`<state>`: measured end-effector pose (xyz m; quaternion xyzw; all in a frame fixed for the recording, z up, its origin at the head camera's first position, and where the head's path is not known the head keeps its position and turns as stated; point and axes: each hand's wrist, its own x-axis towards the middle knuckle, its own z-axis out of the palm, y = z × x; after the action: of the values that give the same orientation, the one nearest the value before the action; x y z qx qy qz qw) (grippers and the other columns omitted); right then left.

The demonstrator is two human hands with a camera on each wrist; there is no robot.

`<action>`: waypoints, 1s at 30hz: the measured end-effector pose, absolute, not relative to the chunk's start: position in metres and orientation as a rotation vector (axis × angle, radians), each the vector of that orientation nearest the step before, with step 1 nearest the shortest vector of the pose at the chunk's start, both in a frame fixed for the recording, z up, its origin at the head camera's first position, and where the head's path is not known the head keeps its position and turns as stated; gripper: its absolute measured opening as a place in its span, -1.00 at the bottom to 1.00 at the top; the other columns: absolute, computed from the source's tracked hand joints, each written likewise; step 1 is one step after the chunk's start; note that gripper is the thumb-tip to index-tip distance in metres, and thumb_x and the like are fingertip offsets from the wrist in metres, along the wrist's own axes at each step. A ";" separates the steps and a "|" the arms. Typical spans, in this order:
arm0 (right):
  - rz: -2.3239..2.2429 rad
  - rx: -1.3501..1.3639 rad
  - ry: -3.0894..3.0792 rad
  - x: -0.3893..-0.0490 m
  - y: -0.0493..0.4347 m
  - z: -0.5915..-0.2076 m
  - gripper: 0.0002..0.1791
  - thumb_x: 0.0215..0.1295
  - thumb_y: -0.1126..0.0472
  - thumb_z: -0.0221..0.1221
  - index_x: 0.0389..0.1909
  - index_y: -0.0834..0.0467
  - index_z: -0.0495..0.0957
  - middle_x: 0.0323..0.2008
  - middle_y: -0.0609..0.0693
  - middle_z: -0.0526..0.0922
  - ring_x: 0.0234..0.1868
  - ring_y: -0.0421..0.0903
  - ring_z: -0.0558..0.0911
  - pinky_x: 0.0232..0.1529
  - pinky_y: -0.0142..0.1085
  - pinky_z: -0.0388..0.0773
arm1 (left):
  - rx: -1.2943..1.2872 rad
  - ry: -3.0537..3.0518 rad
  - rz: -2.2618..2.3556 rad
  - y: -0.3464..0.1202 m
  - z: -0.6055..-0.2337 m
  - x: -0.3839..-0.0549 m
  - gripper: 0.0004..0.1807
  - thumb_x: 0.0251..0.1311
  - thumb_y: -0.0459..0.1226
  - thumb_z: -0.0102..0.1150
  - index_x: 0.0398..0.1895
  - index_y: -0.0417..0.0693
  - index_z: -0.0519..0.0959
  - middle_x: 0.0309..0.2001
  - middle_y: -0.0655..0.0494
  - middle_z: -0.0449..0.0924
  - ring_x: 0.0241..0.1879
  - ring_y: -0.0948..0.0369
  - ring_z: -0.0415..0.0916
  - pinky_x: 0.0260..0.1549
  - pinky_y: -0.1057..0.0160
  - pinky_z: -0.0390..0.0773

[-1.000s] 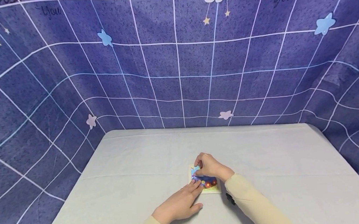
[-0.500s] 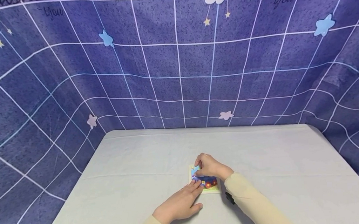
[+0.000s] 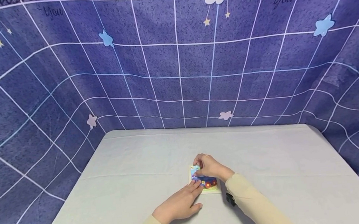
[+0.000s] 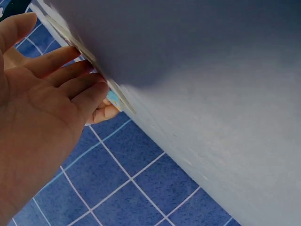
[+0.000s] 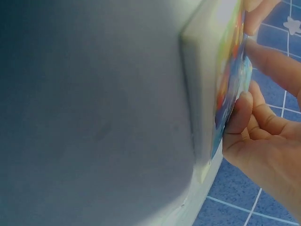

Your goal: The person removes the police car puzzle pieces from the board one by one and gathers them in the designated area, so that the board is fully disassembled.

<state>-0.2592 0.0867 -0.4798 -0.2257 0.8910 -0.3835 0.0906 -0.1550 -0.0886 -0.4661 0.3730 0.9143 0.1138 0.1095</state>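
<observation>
A small square picture puzzle (image 3: 215, 191) with a pale frame lies on the white-covered table, showing a blue vehicle with red wheels. My left hand (image 3: 181, 201) is laid flat with straight fingers, their tips on the puzzle's lower left part. Over its upper part, my right hand (image 3: 210, 166) has curled fingers, and thumb and forefinger pinch a light blue puzzle piece (image 3: 195, 169) at the upper left. In the right wrist view the puzzle's thick pale edge (image 5: 200, 89) shows, with the right thumb (image 5: 241, 113) close against the picture. The right hand covers the puzzle's upper right.
White cloth covers the table (image 3: 132, 158) all around the puzzle. A purple-blue curtain (image 3: 162, 60) with grid lines, stars and clouds hangs behind and at both sides. A black object (image 3: 230, 198) sits under the right sleeve.
The right fingertips have shifted very slightly at the puzzle's upper left, with a little more of the light blue part showing. The left hand has stayed in place.
</observation>
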 end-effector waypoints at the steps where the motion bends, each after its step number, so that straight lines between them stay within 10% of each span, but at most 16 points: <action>1: -1.146 -0.684 2.644 -0.260 0.087 -0.481 -0.66 -0.04 0.34 0.44 -0.23 0.28 0.56 -0.39 0.03 0.50 -0.38 -0.17 0.45 -0.34 -0.36 0.47 | 1.095 2.686 0.339 -0.089 -0.466 -0.155 -0.35 0.36 -0.06 0.03 0.39 -0.26 0.26 0.43 -0.15 0.14 0.44 0.00 0.04 0.37 0.07 0.16; 30: -1.393 -0.729 2.474 -0.261 0.099 -0.479 -0.78 0.19 0.41 0.25 -0.13 0.24 0.62 -0.45 0.02 0.59 -0.43 -0.19 0.50 -0.31 -0.34 0.53 | 1.076 2.649 0.389 -0.088 -0.467 -0.158 -0.38 0.35 -0.10 0.05 0.38 -0.25 0.28 0.43 -0.16 0.14 0.44 -0.03 0.03 0.37 0.09 0.15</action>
<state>-0.2610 0.0986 -0.4794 -0.2474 0.8394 -0.4725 0.1050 -0.1577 -0.0882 -0.4671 0.3699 0.9105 0.1337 0.1276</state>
